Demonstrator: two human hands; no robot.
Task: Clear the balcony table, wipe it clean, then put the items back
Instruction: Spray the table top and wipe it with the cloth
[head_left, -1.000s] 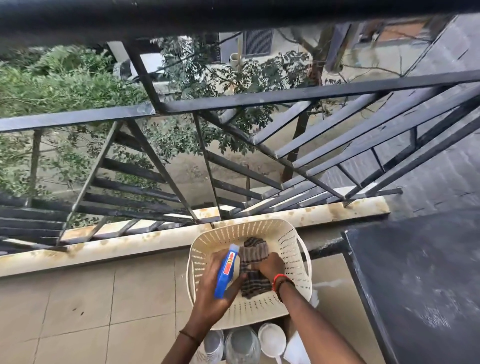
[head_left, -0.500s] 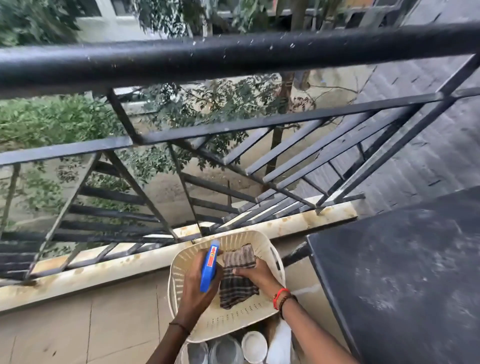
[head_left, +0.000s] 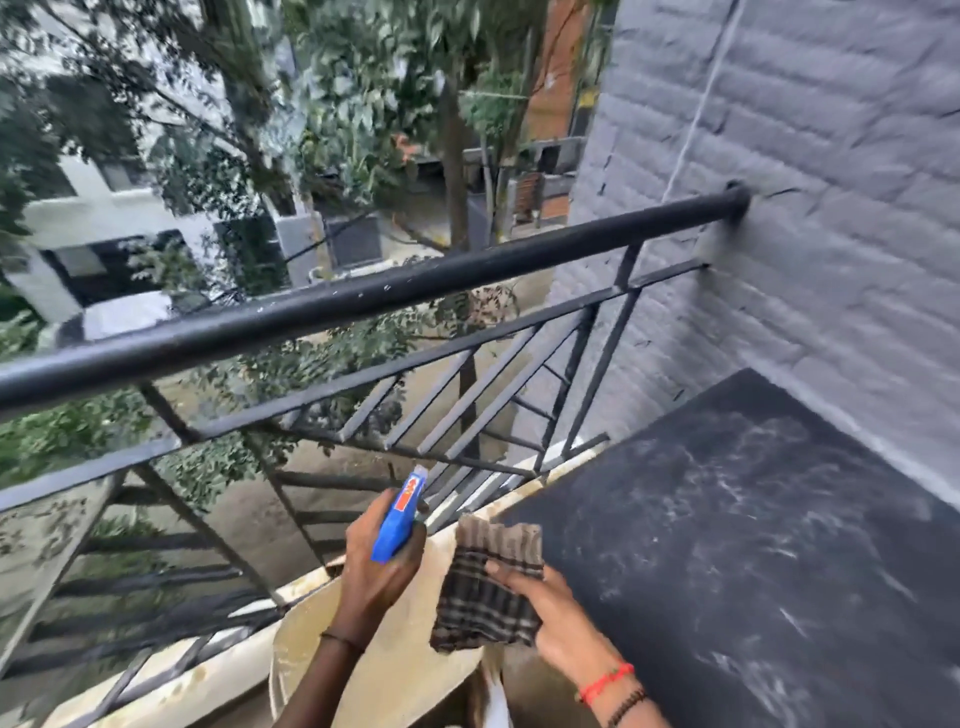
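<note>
Two hands raised beside a dusty black balcony table (head_left: 753, 545).
Left hand (head_left: 379, 561) grasps a blue spray bottle (head_left: 397, 519); right hand (head_left: 550, 613) pinches a checked cloth (head_left: 483, 597), near the black railing (head_left: 363, 306).

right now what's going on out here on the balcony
A person's left hand grips a blue bottle and the right hand holds a checked cloth, both raised above a cream basket beside the dark table. The tabletop shows pale dusty streaks, and the cloth does not look to be on it yet.
</note>
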